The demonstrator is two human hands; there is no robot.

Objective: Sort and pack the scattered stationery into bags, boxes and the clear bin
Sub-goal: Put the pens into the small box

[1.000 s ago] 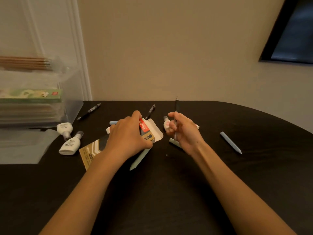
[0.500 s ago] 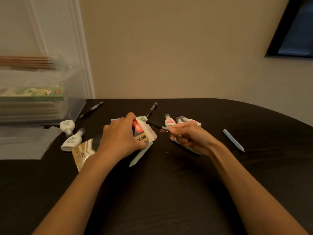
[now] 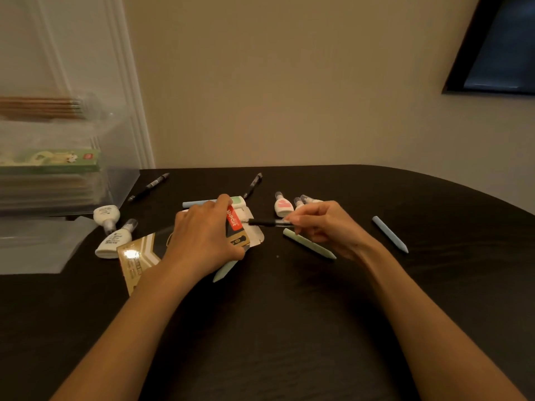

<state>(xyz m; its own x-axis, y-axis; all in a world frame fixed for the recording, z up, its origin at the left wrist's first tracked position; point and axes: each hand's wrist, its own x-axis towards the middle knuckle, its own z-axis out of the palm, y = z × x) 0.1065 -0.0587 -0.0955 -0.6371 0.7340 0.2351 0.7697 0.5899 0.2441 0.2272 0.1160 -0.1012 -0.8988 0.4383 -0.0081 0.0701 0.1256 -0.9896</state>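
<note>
- The black pen (image 3: 269,223) stood upright a second ago. It has since swung down to lie almost level, with its tip at the mouth of the box.
- The left hand (image 3: 202,238) grips the gold-and-black box (image 3: 139,256) from above, fingers curled round its right end. The open flap (image 3: 256,237) faces right.
- The right hand (image 3: 324,227), just right of the flap, pinches the pen's back end between thumb and fingertips.
- The pen's long axis runs left to right and the opening lies to its left. The box slants from near-left to far-right, so the next step is probably a short push leftward with a slight re-aim.
- A green stick (image 3: 309,244) lies beneath the right hand and a blue stick (image 3: 389,234) lies further right.
- Two spare pens (image 3: 253,185) lie farther back, well apart from each other.
- The clear bin (image 3: 124,183) stands at the far left.
</note>
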